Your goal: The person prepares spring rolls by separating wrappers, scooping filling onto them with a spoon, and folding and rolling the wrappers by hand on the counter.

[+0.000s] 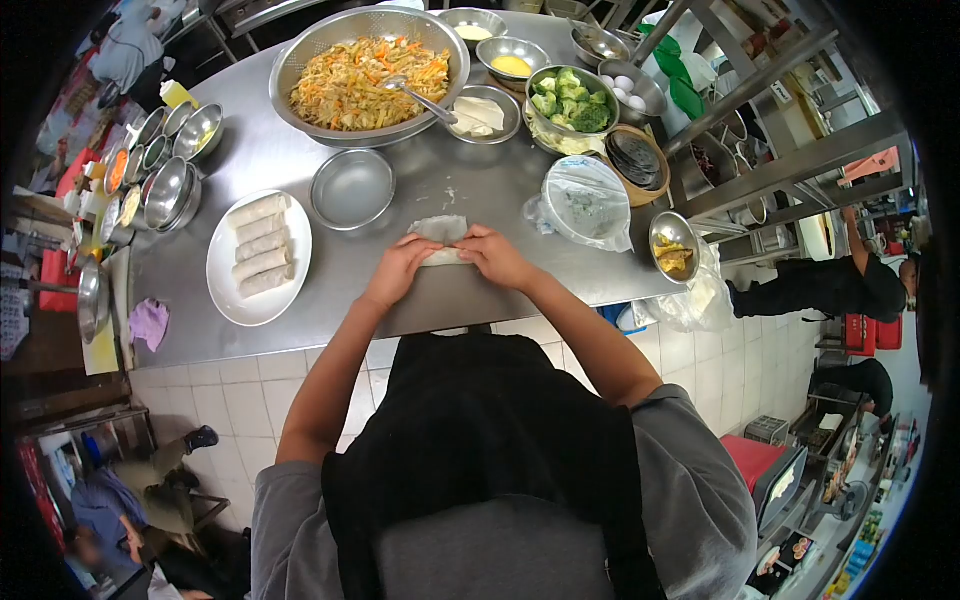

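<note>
Both my hands are at a spring roll (442, 257) lying partly rolled on the steel table. Its pale wrapper (440, 228) extends flat beyond my fingers. My left hand (402, 262) grips the roll's left end, and my right hand (489, 256) its right end, fingers curled over the top. To the left, a white oval plate (222, 290) carries several finished rolls (263, 243) in a row. A shallow metal dish (353, 190) stands just beyond my left hand. Farther back, a large perforated bowl (284, 92) holds shredded vegetable filling (372, 80) with a metal spoon (425, 100) in it.
Past my right hand stand a plastic-covered bowl (587, 203), a bowl of broccoli (572, 100), a bowl of eggs (626, 88) and a bowl with folded white sheets (482, 114). Stacked bowls (172, 195) line the left edge near a purple cloth (149, 324). Other people work at both sides.
</note>
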A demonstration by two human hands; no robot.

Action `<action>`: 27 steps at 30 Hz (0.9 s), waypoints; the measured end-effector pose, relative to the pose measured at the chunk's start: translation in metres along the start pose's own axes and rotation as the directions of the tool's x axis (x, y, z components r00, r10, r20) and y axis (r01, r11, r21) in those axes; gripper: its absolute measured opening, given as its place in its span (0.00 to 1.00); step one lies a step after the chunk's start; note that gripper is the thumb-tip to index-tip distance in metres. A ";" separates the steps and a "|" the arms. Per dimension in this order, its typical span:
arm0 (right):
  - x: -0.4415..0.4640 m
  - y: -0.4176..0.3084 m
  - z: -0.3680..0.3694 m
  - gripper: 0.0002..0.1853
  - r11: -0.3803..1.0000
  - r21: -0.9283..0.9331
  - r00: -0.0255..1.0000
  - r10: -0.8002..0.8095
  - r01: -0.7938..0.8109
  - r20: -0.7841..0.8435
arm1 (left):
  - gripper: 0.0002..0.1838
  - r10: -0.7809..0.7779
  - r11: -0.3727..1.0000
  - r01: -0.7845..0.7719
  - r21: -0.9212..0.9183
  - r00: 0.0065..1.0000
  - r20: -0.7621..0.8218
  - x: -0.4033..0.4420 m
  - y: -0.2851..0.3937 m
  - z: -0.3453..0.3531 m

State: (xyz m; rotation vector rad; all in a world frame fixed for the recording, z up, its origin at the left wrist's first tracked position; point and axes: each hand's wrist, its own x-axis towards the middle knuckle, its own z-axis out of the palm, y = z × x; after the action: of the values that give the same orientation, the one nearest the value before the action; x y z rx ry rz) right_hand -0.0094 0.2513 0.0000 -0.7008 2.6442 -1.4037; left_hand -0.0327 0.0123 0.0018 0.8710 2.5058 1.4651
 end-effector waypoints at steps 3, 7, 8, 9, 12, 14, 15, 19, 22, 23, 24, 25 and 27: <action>0.003 -0.007 -0.006 0.12 0.997 0.008 0.996 0.078 -0.078 0.034 | 0.12 -0.043 0.999 0.042 0.019 0.997 0.072 0.006 -0.002 -0.011; 0.008 -0.002 -0.009 0.13 0.996 -0.019 0.994 0.088 -0.087 0.068 | 0.11 -0.180 0.980 0.188 -0.064 0.976 0.119 0.009 0.004 -0.020; 0.009 -0.001 -0.008 0.12 0.996 -0.027 0.994 0.086 -0.085 0.068 | 0.10 -0.188 0.979 0.196 -0.054 0.975 0.115 0.011 0.007 -0.022; 0.009 -0.001 -0.009 0.12 0.998 -0.015 0.996 0.068 -0.067 0.065 | 0.10 -0.091 0.996 0.088 0.033 0.993 0.076 0.012 0.011 -0.023; 0.011 0.003 -0.010 0.12 0.999 -0.006 0.996 0.043 -0.043 0.082 | 0.11 0.105 0.971 -0.113 0.209 0.993 0.048 0.011 0.026 -0.015; 0.013 0.009 -0.009 0.11 0.997 -0.042 0.989 0.069 -0.064 0.129 | 0.11 0.087 0.975 -0.104 0.197 0.992 0.091 0.007 0.034 -0.003; 0.012 0.010 -0.009 0.10 0.997 -0.033 0.990 0.066 -0.062 0.126 | 0.11 0.093 0.973 -0.108 0.205 0.992 0.083 0.007 0.033 0.001; 0.009 0.004 -0.014 0.09 0.994 0.008 0.991 0.110 -0.111 0.081 | 0.11 0.120 0.976 -0.127 0.175 0.992 0.049 0.008 0.020 0.012; 0.000 -0.007 -0.008 0.12 0.987 -0.157 0.997 0.011 -0.023 -0.081 | 0.10 0.094 0.989 -0.103 0.108 0.992 0.086 0.014 0.014 0.007; -0.005 -0.012 -0.004 0.13 0.968 -0.250 0.988 -0.058 0.020 -0.145 | 0.10 0.080 0.993 -0.089 0.082 0.990 0.112 0.017 0.013 0.006; -0.009 -0.016 0.000 0.15 0.947 -0.320 0.985 -0.069 0.015 -0.160 | 0.10 0.078 0.994 -0.086 0.073 0.990 0.117 0.019 0.012 0.005; -0.013 -0.022 0.005 0.18 0.921 -0.389 0.981 -0.081 0.007 -0.175 | 0.10 0.077 0.994 -0.085 0.063 0.989 0.123 0.021 0.011 0.005; -0.018 -0.026 0.016 0.22 0.865 -0.503 0.974 -0.110 -0.004 -0.197 | 0.10 0.040 0.998 -0.046 0.036 0.989 0.140 0.025 0.010 0.003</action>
State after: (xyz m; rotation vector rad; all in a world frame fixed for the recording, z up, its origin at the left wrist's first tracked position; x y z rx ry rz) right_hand 0.0202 0.2336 0.0090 -0.6911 3.2348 -0.8303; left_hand -0.0481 0.0314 0.0131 1.0029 2.4355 1.3219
